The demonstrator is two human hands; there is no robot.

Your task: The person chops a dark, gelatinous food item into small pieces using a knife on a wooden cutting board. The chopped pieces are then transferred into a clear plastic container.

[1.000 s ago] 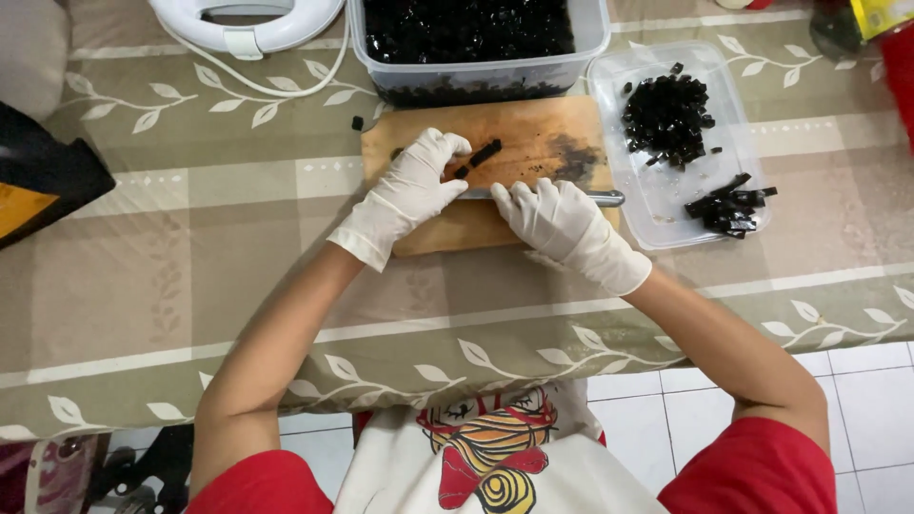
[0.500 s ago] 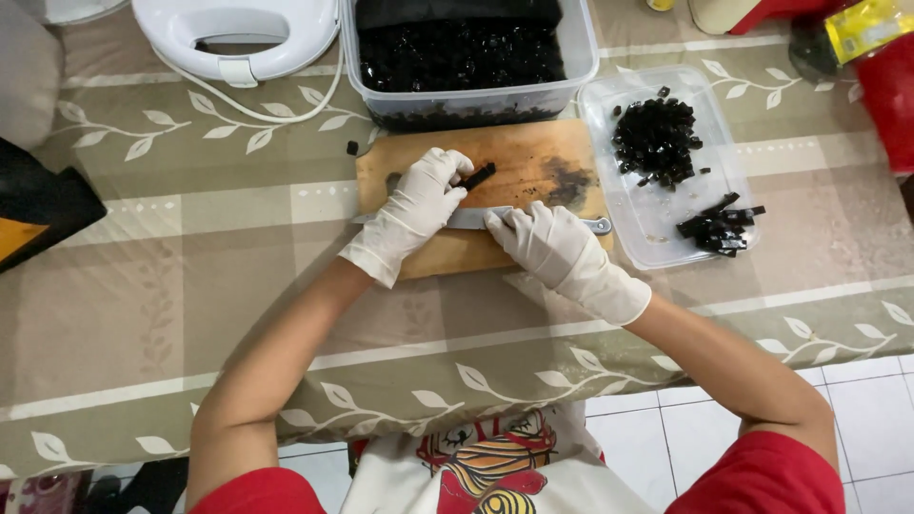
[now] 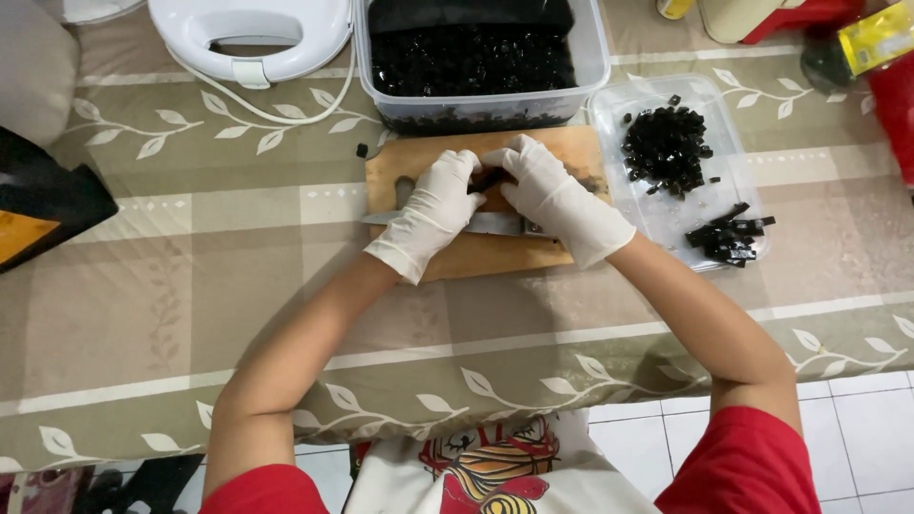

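Note:
Both my hands wear white gloves and meet over a wooden cutting board (image 3: 495, 259). My left hand (image 3: 430, 211) and my right hand (image 3: 560, 198) pinch a short black jelly strip (image 3: 490, 179) between their fingertips at the board's middle. A knife (image 3: 388, 218) lies flat across the board under both hands, its blade pointing left. Most of the strip is hidden by my fingers.
Behind the board stands a clear tub (image 3: 592, 67) full of black jelly cubes. To the right, a clear tray (image 3: 666, 211) holds cut cubes (image 3: 665, 145) and several strips (image 3: 729, 238). A white appliance (image 3: 252, 33) is at back left, a black-and-orange object (image 3: 38, 205) at the left edge.
My right hand has left the knife and moved up to the black strip beside my left fingers. The knife now lies flat on the board.

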